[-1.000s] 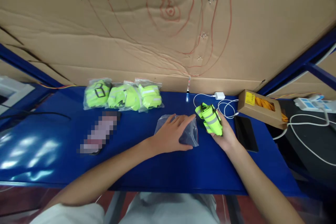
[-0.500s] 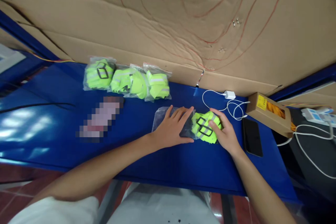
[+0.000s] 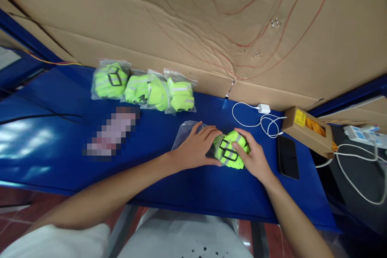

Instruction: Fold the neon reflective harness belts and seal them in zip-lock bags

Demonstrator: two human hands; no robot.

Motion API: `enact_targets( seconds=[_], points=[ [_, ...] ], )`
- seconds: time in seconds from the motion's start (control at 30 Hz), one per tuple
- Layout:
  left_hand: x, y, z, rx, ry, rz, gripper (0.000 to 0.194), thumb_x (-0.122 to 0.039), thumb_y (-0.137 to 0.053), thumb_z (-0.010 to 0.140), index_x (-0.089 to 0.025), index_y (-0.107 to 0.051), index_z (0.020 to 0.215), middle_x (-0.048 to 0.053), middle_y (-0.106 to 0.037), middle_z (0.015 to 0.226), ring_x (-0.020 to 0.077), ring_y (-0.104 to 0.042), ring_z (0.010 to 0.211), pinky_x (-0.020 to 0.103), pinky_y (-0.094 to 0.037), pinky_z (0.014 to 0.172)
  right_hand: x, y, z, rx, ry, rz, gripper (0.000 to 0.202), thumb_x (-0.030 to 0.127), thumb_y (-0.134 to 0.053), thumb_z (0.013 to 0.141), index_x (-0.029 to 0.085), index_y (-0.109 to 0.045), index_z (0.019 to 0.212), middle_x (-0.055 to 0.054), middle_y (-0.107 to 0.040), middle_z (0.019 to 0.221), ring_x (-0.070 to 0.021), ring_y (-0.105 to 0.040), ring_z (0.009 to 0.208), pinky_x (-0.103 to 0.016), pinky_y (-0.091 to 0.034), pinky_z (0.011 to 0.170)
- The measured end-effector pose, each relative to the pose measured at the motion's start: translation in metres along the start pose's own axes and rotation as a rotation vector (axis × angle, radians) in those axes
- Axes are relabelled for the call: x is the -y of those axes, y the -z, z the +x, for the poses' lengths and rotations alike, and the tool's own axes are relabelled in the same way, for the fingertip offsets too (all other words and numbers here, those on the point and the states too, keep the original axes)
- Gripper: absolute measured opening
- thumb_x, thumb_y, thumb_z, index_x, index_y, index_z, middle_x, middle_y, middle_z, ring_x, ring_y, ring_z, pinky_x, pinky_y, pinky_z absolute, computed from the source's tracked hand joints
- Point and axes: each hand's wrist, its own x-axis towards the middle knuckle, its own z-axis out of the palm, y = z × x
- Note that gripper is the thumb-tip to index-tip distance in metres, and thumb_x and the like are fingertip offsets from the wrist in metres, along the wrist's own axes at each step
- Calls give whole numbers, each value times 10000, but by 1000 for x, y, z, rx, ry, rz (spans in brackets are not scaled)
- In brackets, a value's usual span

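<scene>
A folded bundle of neon-yellow reflective straps (image 3: 238, 159) with black buckles lies on the blue table. Its left end is inside the mouth of a clear plastic bag (image 3: 182, 132). My right hand (image 3: 254, 156) grips the bundle from the right, thumb on top. Over the bag lies my left hand (image 3: 196, 148), its thumb and fingers curved around the bag's mouth and holding it. Much of the bag is hidden beneath that hand. Behind, several bagged neon-yellow bundles (image 3: 181, 94) stand in a row against the cardboard wall.
A black phone (image 3: 288, 157) lies to the right of my right hand. Behind it are a white charger with cable (image 3: 263, 108) and a cardboard box (image 3: 310, 131) with orange contents. On the left lies a blurred-out pinkish item (image 3: 111, 132). The table's front edge (image 3: 193, 209) runs near my body.
My right hand has moved left with the strap bundle, and its left end is now further into the bag. My left fingers have curled in closer to the bundle.
</scene>
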Motion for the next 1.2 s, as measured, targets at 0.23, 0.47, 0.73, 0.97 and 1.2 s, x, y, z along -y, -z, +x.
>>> enact_targets(
  seconds=[0.23,0.47,0.73,0.97,1.2],
  points=[
    [-3,-2,-1,18,-1,59,1051,-790,-705,756,-124,-446,1527,277,-548,1496,433,-483,1439,629,-55,1269,9,-4,-6,71,-22,-31,616,527,-738,890,333,-538,1439,-43,-735,1198,-254,-711,966,-404,-567,873],
    [-8,-3,-1,48,-53,151,1114,-809,-693,724,-103,-426,1543,273,-582,1462,417,-518,1410,627,-48,1271,9,-22,-8,-38,-6,59,475,503,-748,890,270,-595,1274,-46,-734,1168,-233,-706,982,-363,-555,872],
    [-17,-4,-4,11,-113,351,1098,-804,-705,733,-52,-450,1491,228,-633,1385,369,-560,1343,604,-84,1286,10,-35,-9,-138,75,-21,274,457,-508,1050,230,-598,1175,-63,-710,1121,-207,-678,986,-353,-525,880],
    [-12,-9,-5,40,-66,223,1044,-862,-660,740,-86,-503,1421,210,-653,1355,375,-591,1308,606,-148,1268,12,-37,-11,-134,309,-83,189,300,-523,1052,217,-656,948,-66,-691,1035,-188,-689,974,-321,-527,878],
    [-18,-6,-5,83,-47,92,940,-807,-767,684,-110,-566,1280,184,-679,1217,397,-621,1244,643,-196,1243,14,-32,-18,-4,407,-243,164,280,-542,1045,246,-674,1136,-68,-717,1081,-193,-730,983,-302,-573,845]
  ],
)
